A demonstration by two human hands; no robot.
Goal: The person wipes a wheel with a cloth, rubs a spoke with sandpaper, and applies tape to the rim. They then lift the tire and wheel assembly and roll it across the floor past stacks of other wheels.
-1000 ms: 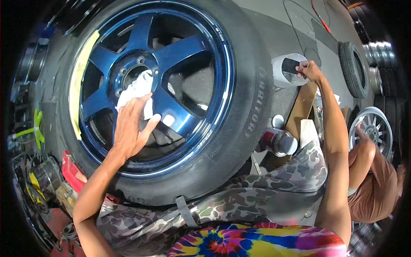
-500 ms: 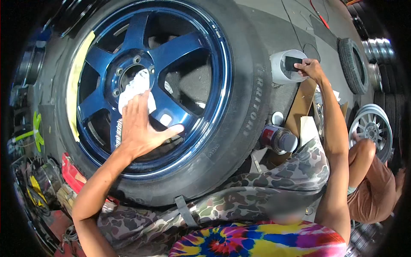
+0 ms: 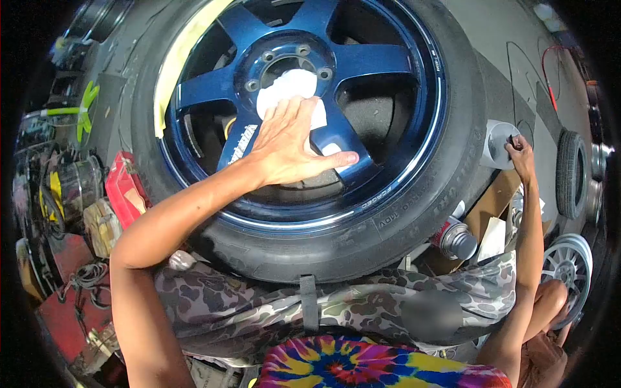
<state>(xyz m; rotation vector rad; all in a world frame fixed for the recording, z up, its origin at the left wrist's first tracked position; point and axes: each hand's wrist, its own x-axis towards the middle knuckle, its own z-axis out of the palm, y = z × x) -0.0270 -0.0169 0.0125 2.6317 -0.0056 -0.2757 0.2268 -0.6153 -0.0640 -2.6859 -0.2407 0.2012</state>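
Tilted nearly edge-on since the earlier frame, the thin black piece [image 3: 513, 140] pinched in the right hand [image 3: 521, 157] is beside the blue spoked metal wheel [image 3: 375, 59], whose hub the left hand's [image 3: 281, 152] open fingers best press evenly through crumpled white cloth [image 3: 291, 85].

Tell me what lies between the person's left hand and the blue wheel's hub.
A white cloth, under the left hand and over part of the hub; the head view shows it.

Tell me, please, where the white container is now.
In the head view, the white container is on the right, close beside the large tyre, with the right hand at its right-hand rim, pinching a dark item.
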